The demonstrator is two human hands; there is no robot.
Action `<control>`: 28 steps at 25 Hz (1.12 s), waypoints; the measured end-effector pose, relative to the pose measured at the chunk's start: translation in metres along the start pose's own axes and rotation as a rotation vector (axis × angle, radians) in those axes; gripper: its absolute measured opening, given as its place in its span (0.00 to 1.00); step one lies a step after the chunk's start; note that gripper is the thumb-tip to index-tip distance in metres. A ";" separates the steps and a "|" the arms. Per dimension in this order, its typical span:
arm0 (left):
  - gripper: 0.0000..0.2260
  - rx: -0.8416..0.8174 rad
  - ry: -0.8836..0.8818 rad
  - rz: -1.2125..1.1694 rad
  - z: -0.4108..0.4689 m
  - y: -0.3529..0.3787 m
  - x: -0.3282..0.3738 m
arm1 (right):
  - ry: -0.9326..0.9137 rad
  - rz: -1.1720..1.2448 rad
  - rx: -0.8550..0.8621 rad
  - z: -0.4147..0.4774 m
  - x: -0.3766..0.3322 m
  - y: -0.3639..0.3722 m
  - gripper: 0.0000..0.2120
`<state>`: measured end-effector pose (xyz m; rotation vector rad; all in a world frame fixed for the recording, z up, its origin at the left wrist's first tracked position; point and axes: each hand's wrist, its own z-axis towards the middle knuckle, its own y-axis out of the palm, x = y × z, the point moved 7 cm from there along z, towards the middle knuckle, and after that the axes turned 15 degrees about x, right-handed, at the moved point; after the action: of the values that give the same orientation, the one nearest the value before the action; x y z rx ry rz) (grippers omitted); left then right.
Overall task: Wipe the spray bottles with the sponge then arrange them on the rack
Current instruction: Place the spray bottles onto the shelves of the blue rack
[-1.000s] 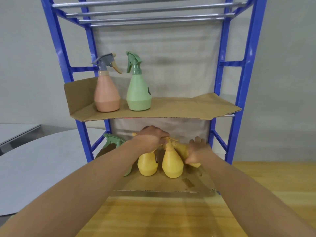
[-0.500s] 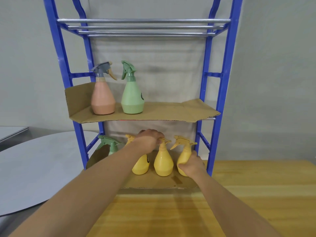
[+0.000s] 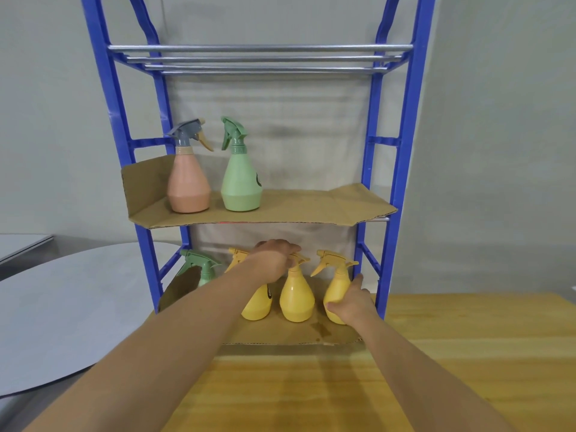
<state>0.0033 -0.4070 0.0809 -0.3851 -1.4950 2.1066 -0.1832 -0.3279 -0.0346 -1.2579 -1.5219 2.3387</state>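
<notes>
Three yellow spray bottles stand in a row on the bottom cardboard shelf (image 3: 296, 336) of the blue rack (image 3: 405, 151). My left hand (image 3: 274, 263) grips the heads of the left yellow bottle (image 3: 257, 307) and the middle yellow bottle (image 3: 296, 299). My right hand (image 3: 350, 302) holds the body of the right yellow bottle (image 3: 335, 285), which stands upright. A green bottle (image 3: 202, 269) stands at the shelf's far left, partly hidden by my left arm. No sponge is in view.
On the middle cardboard shelf (image 3: 311, 207) stand a pink bottle (image 3: 188, 185) and a light green bottle (image 3: 240, 182). The top shelf is bare metal bars (image 3: 258, 59). The rack stands on a wooden table (image 3: 436, 353); a round grey tabletop (image 3: 62, 291) lies left.
The right yellow bottle went from leaning against the middle one to standing upright apart from it, my right hand moving down to its body. My view pulled back and up.
</notes>
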 end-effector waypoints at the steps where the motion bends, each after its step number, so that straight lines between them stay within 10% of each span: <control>1: 0.22 0.018 0.005 0.003 -0.003 -0.002 -0.001 | 0.011 0.009 -0.006 -0.002 0.000 -0.001 0.57; 6: 0.23 0.117 0.070 0.011 -0.029 -0.022 -0.001 | 0.002 -0.082 0.011 -0.021 -0.005 -0.019 0.51; 14: 0.14 0.251 0.060 -0.018 -0.101 -0.090 -0.013 | -0.255 -0.090 0.071 -0.069 -0.064 -0.081 0.13; 26: 0.15 0.678 -0.395 -0.284 -0.094 -0.224 -0.113 | -0.592 0.361 0.212 -0.081 -0.269 -0.160 0.10; 28: 0.16 0.641 -0.456 -0.258 -0.077 -0.218 -0.125 | -0.549 0.322 0.240 -0.063 -0.291 -0.153 0.27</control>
<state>0.1997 -0.3624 0.2494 0.5222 -0.9191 2.3943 -0.0019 -0.3419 0.2467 -0.9009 -1.1461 3.1588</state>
